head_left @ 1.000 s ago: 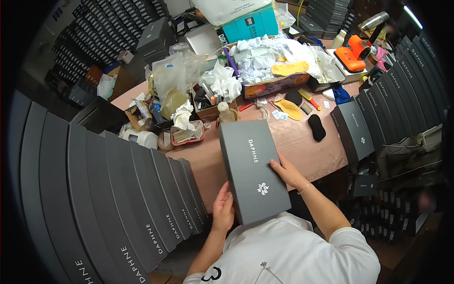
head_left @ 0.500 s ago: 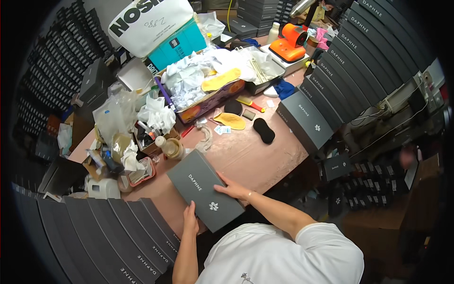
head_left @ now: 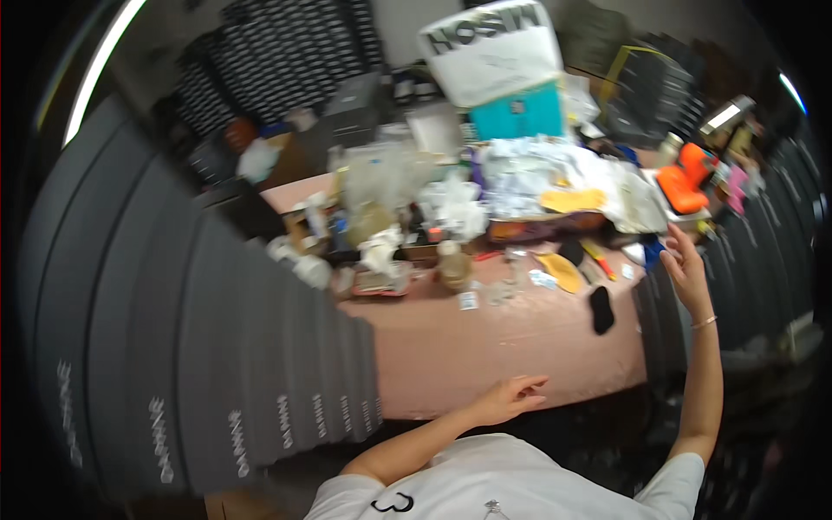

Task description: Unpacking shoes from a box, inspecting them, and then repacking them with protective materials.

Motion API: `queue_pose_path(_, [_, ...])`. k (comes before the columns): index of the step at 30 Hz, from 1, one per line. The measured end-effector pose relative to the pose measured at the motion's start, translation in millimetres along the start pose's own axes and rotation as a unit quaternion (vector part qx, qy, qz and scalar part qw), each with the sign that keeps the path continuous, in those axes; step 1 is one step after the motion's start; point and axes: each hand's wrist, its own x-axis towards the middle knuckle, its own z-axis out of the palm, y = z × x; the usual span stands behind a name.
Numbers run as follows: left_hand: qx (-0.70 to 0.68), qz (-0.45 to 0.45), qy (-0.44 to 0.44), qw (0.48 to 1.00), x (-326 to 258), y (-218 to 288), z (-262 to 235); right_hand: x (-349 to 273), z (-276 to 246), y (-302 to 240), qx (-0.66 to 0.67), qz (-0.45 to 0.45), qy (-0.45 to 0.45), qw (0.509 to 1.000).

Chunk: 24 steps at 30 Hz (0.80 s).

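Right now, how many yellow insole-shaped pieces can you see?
2. One yellow piece lies on the white heap in the patterned box; the other yellow piece lies on the pink tabletop. More may be hidden under the heap.

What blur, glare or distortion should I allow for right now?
Head view: blur throughout, smearing the dark-grey cardboard boxes stacked at left; head view: fisheye bends those boxes' edges; head view: the long white strip light at upper left is blown out; head view: soft sheen on the glossy pink tabletop.
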Motion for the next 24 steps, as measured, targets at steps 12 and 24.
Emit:
queue_pose_path(12, [0.116, 0.077, 0.211, 0.967, -103, 24, -52, -115, 136, -564, -0.036, -0.859, 0.180, 0.477])
queue_pose_path(24, [-0.114, 0.284, 0.283, 0.909, -104, 105, -77, -52, 94, -371, 0.100, -0.672, 0.211, 0.703])
